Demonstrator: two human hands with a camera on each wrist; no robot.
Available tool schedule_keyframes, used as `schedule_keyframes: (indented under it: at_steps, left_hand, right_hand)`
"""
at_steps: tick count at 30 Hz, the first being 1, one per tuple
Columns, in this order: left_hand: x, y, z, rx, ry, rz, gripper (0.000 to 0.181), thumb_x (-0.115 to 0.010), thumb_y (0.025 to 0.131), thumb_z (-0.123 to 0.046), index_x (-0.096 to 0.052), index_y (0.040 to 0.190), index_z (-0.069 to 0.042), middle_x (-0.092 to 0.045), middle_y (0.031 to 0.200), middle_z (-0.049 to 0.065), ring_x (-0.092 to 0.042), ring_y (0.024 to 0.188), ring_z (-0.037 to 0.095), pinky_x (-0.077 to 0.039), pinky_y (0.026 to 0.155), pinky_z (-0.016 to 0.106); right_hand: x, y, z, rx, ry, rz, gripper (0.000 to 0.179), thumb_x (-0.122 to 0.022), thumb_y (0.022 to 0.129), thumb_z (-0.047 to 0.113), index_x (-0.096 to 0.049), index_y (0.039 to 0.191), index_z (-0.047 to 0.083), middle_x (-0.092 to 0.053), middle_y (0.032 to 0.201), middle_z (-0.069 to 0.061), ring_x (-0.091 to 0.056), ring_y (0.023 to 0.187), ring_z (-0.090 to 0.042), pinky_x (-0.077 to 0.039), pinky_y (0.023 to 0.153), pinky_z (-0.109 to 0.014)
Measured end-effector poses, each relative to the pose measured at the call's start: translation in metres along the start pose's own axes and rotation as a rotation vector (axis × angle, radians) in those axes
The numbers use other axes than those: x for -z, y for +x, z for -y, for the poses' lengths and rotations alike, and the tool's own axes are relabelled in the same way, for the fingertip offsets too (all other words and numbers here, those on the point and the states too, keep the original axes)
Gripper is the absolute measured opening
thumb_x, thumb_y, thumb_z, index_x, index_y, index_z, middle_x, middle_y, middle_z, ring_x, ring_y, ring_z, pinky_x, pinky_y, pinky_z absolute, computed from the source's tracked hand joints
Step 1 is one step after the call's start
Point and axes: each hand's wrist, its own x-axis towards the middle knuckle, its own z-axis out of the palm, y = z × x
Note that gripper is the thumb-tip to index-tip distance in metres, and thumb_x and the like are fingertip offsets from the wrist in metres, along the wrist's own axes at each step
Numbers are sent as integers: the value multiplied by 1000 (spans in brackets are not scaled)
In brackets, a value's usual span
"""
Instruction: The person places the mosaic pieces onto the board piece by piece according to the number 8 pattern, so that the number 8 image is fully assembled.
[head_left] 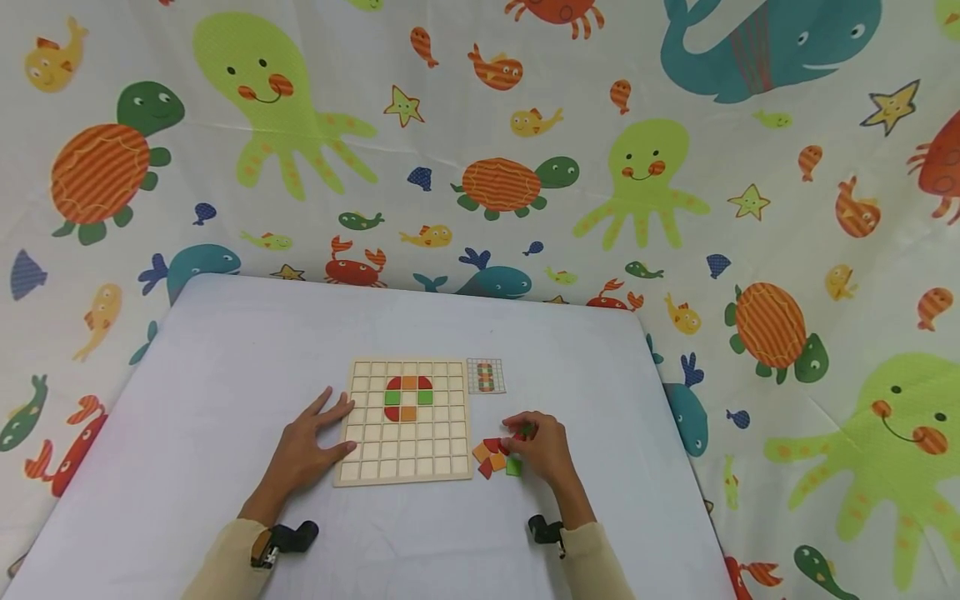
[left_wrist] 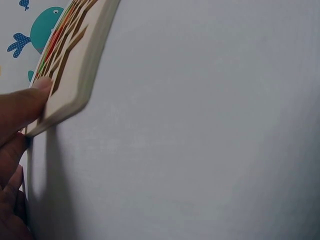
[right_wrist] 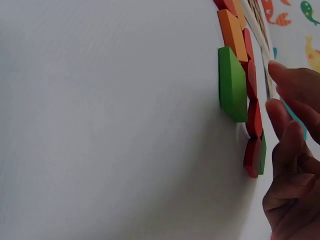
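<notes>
Wooden board [head_left: 408, 432] meets spread fingers of the left hand [head_left: 303, 446], while the right hand [head_left: 549, 448], loosely parted, hovers over coloured tiles [head_left: 498, 461].

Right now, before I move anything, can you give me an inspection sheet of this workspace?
Surface: white table, with loose pieces lying directly on it.
Job's things: wooden grid board holding seven coloured pieces; patterned card beside its upper right corner; red, orange and green loose pieces near its lower right corner.
Clutter: nothing seen.
Grips: left hand touches the board's left edge; right hand is over the loose pieces, none visibly pinched.
Cables: nothing seen.
Surroundings: sea-animal curtain behind the table.
</notes>
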Motion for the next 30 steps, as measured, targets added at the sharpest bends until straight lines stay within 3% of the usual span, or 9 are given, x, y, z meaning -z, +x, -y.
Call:
schedule_keyframes:
  at_steps: [3,6,10,15,23,30]
  left_hand:
    - [0,0,0,-2,2,-3,76,-89,86,-23,-57,153,-11,-29,172,28,-31,155,58,-32,121,74]
    - [0,0,0,-4,8,-6,76,-89,86,-23,-57,154,-11,-29,172,28,-32,155,58,-32,121,74]
    - [0,1,1,-3,9,-10,76,-89,86,-23,-57,154,-11,-29,172,28,-32,155,58,-32,121,74]
    - [-1,0,1,-2,9,-9,76,-89,86,-24,-56,154,-11,-29,172,28,-32,154,58,-32,121,74]
    - [-1,-1,-1,6,-2,-7,76,-88,86,-23,-56,153,-10,-29,172,29,-31,154,59,-32,121,74]
    - [-1,-1,-1,22,-8,9,77,-88,86,-23,-55,154,-10,-27,173,28,-30,155,59,-31,121,74]
  right_hand:
    - [0,-4,-1,6,-68,18,24,-92,82,15,-83,104,21,-75,108,-2,-58,91,-19,-53,77,-27]
    - [1,-6,-2,8,-131,24,23,-93,81,16,-83,100,21,-72,103,0,-59,93,-18,-53,80,-30]
    - [1,-7,-1,23,-195,41,18,-93,82,18,-79,93,22,-65,90,2,-57,84,-16,-49,72,-29]
    - [0,-8,2,83,-224,119,19,-87,89,15,-71,95,23,-62,85,5,-56,80,-13,-47,68,-26]
    - [-6,-13,6,140,-120,184,20,-81,93,8,-67,101,21,-65,90,3,-58,78,-14,-51,68,-23]
    - [-10,-12,10,114,125,150,12,-82,94,13,-76,104,13,-71,93,-3,-59,79,-16,-52,68,-21]
